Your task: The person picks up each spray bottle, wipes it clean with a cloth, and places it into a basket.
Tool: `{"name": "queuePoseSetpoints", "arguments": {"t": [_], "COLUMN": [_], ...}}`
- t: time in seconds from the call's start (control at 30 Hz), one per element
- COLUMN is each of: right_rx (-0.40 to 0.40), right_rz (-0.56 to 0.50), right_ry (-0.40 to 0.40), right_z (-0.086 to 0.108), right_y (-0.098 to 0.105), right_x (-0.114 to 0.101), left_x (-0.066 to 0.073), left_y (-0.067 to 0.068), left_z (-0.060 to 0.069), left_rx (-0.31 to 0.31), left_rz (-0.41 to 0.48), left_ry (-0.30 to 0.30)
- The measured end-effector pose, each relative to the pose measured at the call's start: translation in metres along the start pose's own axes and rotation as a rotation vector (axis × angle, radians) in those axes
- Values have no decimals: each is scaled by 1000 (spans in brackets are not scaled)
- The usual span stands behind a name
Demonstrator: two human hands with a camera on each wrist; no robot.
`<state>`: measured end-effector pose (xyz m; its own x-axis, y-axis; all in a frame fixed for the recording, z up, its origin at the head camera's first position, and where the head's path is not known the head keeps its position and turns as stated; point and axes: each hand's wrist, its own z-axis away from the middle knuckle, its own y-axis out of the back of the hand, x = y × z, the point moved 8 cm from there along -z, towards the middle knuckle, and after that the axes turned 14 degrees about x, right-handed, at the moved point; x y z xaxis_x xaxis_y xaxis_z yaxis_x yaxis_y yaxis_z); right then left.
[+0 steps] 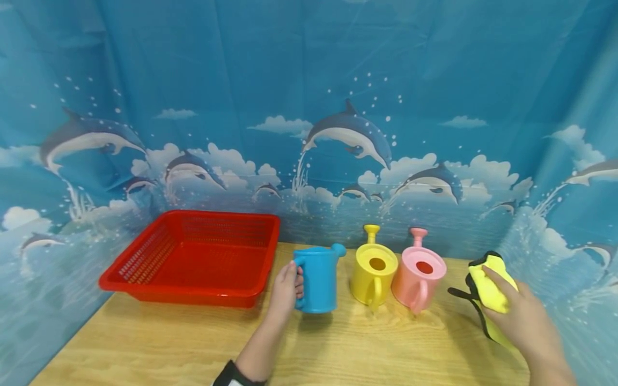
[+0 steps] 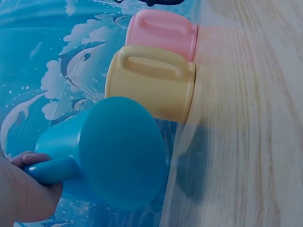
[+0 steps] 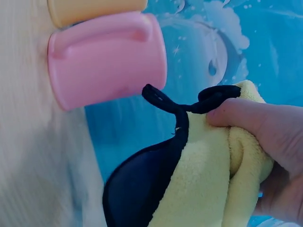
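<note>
My left hand point(image 1: 286, 292) grips the handle of a blue watering can point(image 1: 319, 281), which hangs just above the table with its spout toward the right. In the left wrist view the can's round base point(image 2: 124, 153) faces the camera. At the far right my right hand point(image 1: 523, 316) holds a bunched yellow cloth point(image 1: 493, 281) with black edging; its lower part droops. A black hanging loop point(image 3: 160, 99) sticks out from the cloth in the right wrist view. Between the hands stand a yellow watering can point(image 1: 363, 281) and a pink watering can point(image 1: 407, 284), side by side, handles toward me.
A red plastic basket point(image 1: 193, 292) with perforated sides sits at the left of the wooden table point(image 1: 367, 348). Behind the table and along its sides hangs a blue curtain point(image 1: 270, 64) printed with dolphins.
</note>
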<state>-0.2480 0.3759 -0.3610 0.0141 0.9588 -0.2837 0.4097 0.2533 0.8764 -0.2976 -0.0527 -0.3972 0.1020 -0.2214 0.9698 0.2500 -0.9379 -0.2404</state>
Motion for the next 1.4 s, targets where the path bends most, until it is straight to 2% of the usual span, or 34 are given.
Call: {"name": "queuePoseSetpoints", "arguments": {"t": [0.2, 0.33, 0.47, 0.57, 0.7, 0.77, 0.87, 0.93, 1.03, 1.17, 1.3, 1.4], "right_rx": [83, 184, 341, 492, 640, 673, 683, 690, 755, 867, 909, 920], "right_rz": [-26, -77, -167, -212, -217, -224, -241, -274, -316, -366, -440, -488], "right_ry": [23, 75, 176, 292, 413, 454, 485, 505, 554, 635, 700, 742], "right_z": [2, 6, 11, 17, 29, 34, 42, 47, 54, 60, 65, 68], "right_y": [13, 20, 29, 37, 43, 44, 43, 43, 46, 49, 49, 50], "right_x": [-25, -48, -75, -96, -122, -135, -150, -158, -170, -183, -196, -207], "left_x": [3, 8, 16, 22, 29, 33, 38, 42, 49, 56, 56, 53], "left_y": [-1, -2, -2, -1, 0, 1, 0, -1, -2, -3, -9, -20], "left_z": [3, 6, 9, 13, 19, 23, 28, 31, 36, 42, 50, 57], "left_rx": [-12, -25, -36, -44, -51, -50, -51, -55, -75, -112, -164, -209], "left_rz": [33, 42, 58, 75, 106, 114, 116, 120, 128, 124, 110, 106], "left_ry": [12, 10, 12, 28, 53, 63, 65, 56, 26, 2, 10, 29]}}
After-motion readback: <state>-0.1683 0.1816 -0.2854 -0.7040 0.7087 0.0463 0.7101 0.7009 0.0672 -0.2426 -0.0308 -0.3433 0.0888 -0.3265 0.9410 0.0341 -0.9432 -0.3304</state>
